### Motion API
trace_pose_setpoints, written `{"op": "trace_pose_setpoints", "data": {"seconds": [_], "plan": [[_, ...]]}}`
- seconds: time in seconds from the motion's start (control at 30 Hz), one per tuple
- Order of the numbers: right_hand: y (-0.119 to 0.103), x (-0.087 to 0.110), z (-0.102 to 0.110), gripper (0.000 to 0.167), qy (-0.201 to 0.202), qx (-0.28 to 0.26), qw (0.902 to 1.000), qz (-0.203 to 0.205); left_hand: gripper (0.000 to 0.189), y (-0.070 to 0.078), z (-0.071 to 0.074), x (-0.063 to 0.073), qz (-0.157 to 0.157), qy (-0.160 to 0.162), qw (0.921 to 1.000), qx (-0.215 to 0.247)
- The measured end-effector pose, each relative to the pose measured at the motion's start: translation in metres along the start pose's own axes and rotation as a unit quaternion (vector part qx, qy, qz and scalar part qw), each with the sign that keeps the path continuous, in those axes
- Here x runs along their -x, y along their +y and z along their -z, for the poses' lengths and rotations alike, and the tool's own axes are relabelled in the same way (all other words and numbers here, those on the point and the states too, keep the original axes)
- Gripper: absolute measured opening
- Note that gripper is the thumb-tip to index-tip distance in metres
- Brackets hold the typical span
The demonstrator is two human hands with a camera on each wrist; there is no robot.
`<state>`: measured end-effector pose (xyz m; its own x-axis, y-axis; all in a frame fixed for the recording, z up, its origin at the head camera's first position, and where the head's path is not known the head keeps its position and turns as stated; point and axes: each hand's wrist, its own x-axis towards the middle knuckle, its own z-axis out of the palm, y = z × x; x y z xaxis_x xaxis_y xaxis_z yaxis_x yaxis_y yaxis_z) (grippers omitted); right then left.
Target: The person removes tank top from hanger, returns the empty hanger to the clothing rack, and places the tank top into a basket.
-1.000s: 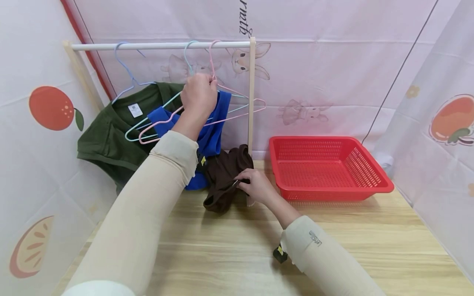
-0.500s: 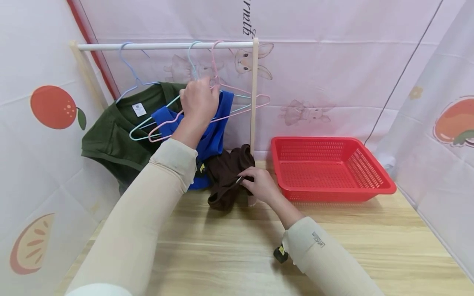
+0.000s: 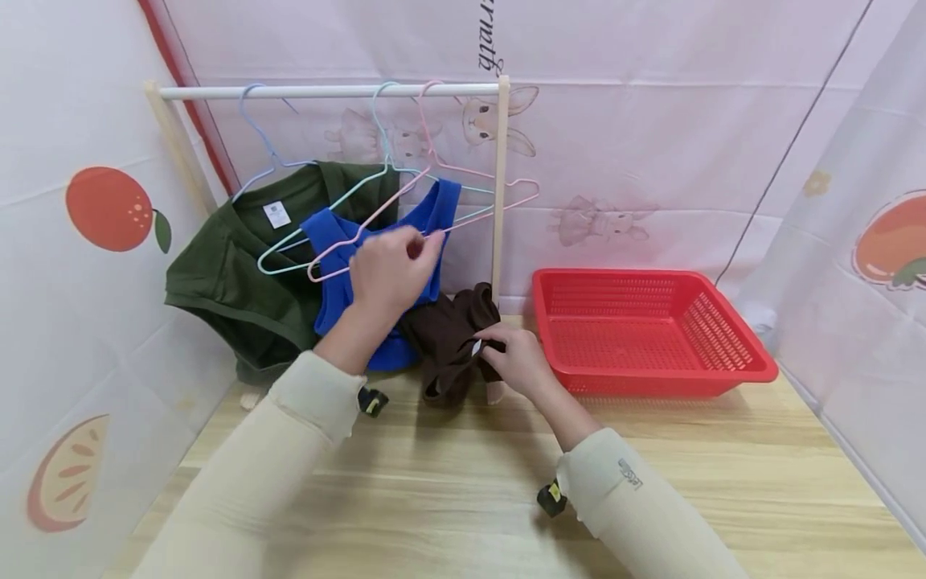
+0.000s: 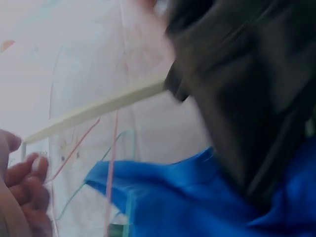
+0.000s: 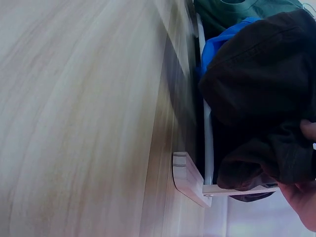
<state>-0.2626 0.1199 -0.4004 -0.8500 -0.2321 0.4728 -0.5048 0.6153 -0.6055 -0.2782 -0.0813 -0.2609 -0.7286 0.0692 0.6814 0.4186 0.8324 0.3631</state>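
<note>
In the head view my right hand (image 3: 517, 362) pinches a dark brown garment (image 3: 452, 342) close to its small white label (image 3: 476, 347). The right wrist view shows thumb and finger on the bunched brown cloth (image 5: 266, 74). My left hand (image 3: 391, 277) is in front of the blue sleeveless top (image 3: 336, 241), its fingers loosely bent around nothing. A pink hanger (image 3: 376, 211) with no garment on it hangs just above that hand. Behind it, a mint hanger (image 3: 358, 183) carries the blue top. In the left wrist view the fingers (image 4: 34, 190) are relaxed and apart from the cloth.
A dark green top (image 3: 239, 265) hangs from a blue hanger (image 3: 256, 129) at the left of the rack's white rail (image 3: 325, 90). The rack's wooden post (image 3: 501, 201) stands beside the brown garment. A red plastic basket (image 3: 651, 378) sits on the table (image 3: 470, 498) at right.
My left hand has let go of the pink hanger and come down toward me. The pink hanger now hangs free on the rail. My right hand keeps its pinch on the brown garment.
</note>
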Motion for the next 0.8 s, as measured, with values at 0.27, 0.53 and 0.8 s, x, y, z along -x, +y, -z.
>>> {"op": "trace_pose_setpoints", "data": {"seconds": [0.27,0.53,0.8], "plan": [[0.0,0.0,0.004,0.019,0.035,-0.013,0.9993,-0.01,0.075,-0.036,-0.028,0.043,0.176,-0.31,0.9307,0.08],[-0.005,0.003,0.0,0.018,0.07,-0.058,0.9956,-0.023,0.088,-0.067,-0.057,0.066,0.31,-0.385,0.8377,0.232],[-0.016,0.01,-0.01,0.021,0.077,-0.116,0.9883,-0.062,0.092,-0.074,-0.077,0.077,0.417,-0.353,0.7286,0.413]]}}
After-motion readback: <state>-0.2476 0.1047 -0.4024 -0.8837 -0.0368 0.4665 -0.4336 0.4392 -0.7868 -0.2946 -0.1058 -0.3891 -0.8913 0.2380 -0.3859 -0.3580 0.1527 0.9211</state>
